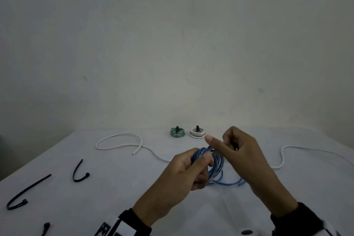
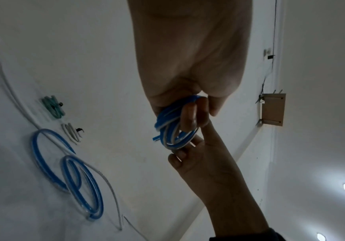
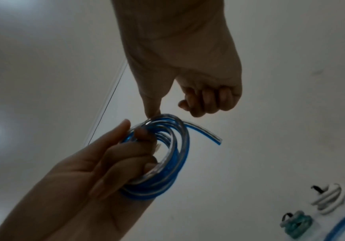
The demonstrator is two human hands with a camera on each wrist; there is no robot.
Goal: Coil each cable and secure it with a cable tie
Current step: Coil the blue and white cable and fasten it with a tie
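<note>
My left hand (image 1: 201,163) grips a small coil of blue and clear cable (image 1: 217,163) above the white table. Its fingers pass through the loops, as the right wrist view shows at the coil (image 3: 173,154). My right hand (image 1: 226,142) hovers just right of it with its fingers curled on nothing. Its thumb tip (image 3: 153,112) touches the top of the coil. A short loose end (image 3: 208,133) sticks out to the right. More blue cable (image 2: 81,187) lies in loops on the table under the hands.
A tied green coil (image 1: 177,132) and a tied white coil (image 1: 197,133) sit at the back by the wall. A loose white cable (image 1: 118,140) snakes across the table behind the hands. Three black cable ties (image 1: 79,174) lie at the front left.
</note>
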